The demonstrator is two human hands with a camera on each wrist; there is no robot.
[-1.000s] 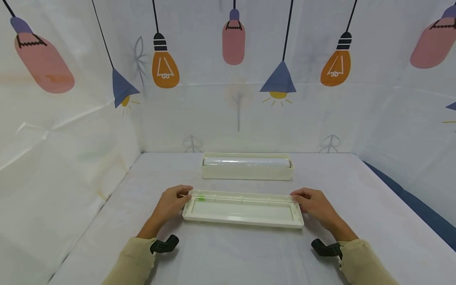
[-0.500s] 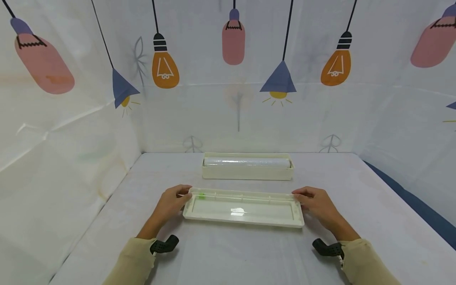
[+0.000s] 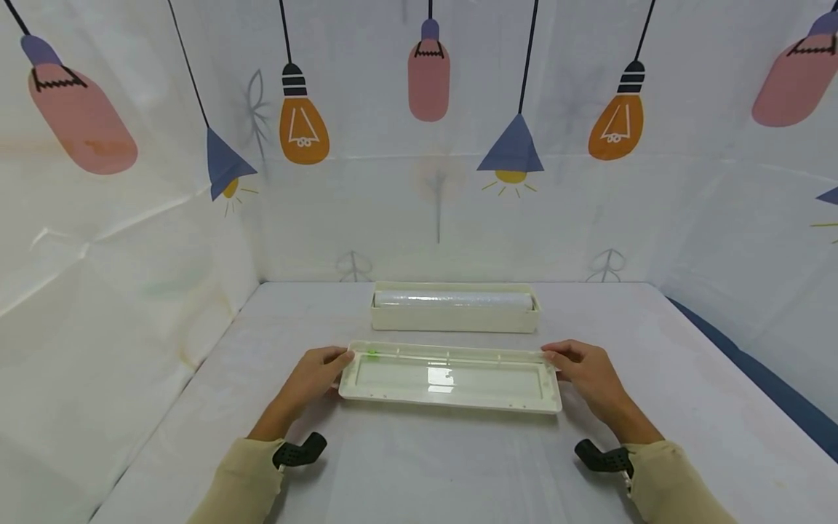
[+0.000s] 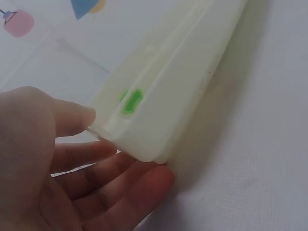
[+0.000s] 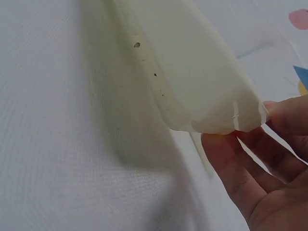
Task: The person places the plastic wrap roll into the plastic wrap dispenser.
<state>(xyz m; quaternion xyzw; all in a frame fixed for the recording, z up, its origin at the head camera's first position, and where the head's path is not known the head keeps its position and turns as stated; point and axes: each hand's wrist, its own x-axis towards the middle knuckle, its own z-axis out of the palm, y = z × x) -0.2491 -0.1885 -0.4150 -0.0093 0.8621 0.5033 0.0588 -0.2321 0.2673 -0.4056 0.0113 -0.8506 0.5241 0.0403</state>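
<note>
Two hands, left hand (image 3: 313, 375) and right hand (image 3: 585, 370), pinch the ends of the long cream plastic lid (image 3: 450, 377) at frame centre, tilted above the white counter (image 3: 419, 466); each grip looks shallow, so one end could slip and drop.

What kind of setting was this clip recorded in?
Probably a staged recording booth, not a real kitchen: a printed lamp-pattern backdrop walls in a cloth-covered table, which bears only a cream lid and cling-film box.

You've got a long cream plastic lid (image 3: 450, 380), hollow side up, lifted slightly off the table (image 3: 419, 466), a small green tab (image 4: 131, 101) near its left end.
</note>
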